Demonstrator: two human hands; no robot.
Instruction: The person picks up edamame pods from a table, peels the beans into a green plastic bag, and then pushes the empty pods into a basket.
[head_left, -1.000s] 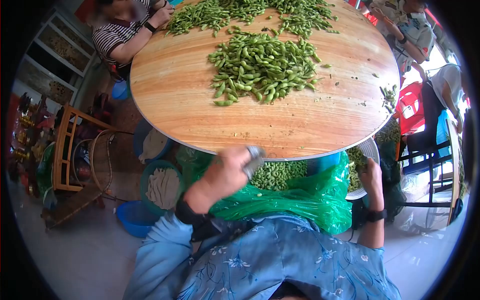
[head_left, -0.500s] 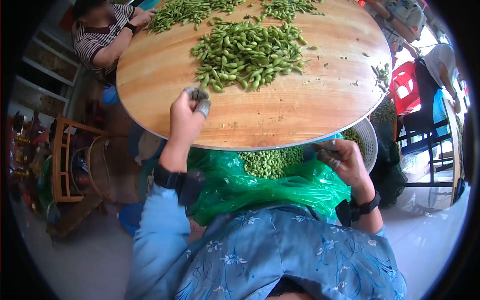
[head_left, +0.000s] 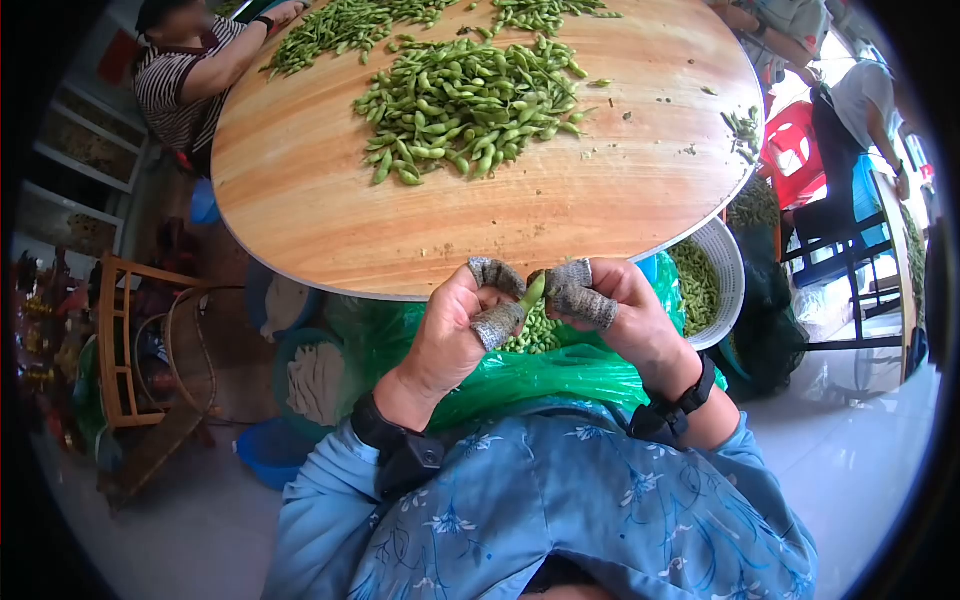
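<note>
Left hand point(head_left: 440, 335) and right hand point(head_left: 637, 322) pinch a green pod point(head_left: 535, 291), fingers nearly closed. Looks light, slightly bendy, easily bruised; best grip, both ends.

1 head cam, close above L hand point(head_left: 448, 325) & R hand point(head_left: 638, 312), faces fwd/down to table point(head_left: 330, 215).

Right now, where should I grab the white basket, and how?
Probably by the right side of its rim, from above, thumb outside and fingers inside. That side curves out away from the table, while the green bag crowds the left. The wide, raised rim suits that grip.
</note>
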